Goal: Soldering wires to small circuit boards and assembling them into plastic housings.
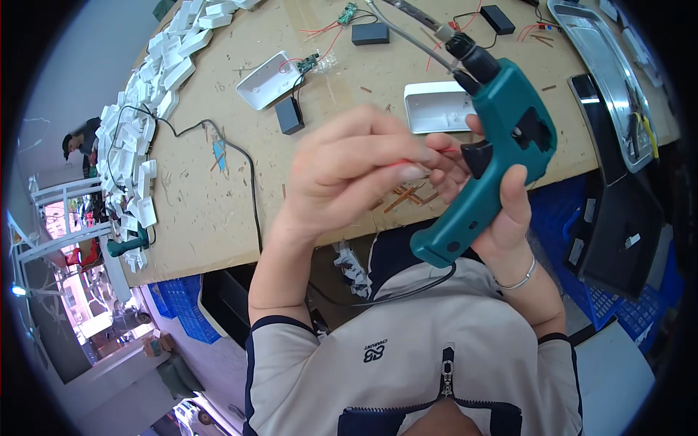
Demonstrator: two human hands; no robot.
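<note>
In my right hand (512, 218) is a teal soldering gun (502, 138), its fingers around the handle close to the black trigger. The gun is tilted, with its metal tubes pointing to the far side of the table. My left hand (356, 160), slightly blurred, has its thumb and fingers pinched on a thin red wire (449, 150). That wire runs to the right hand's fingertips beside the trigger; its ends are hidden. Just beyond the hands lies an open white plastic casing (429, 116). Copper-coloured strips (403, 198) lie scattered on the table below the left hand.
Another white casing (265, 83) sits near a green circuit board (308, 63) and a black box (289, 116). White casings (167, 65) are heaped along the left edge. A black cord (251, 174) crosses the table. A metal tray (596, 58) stands at the right.
</note>
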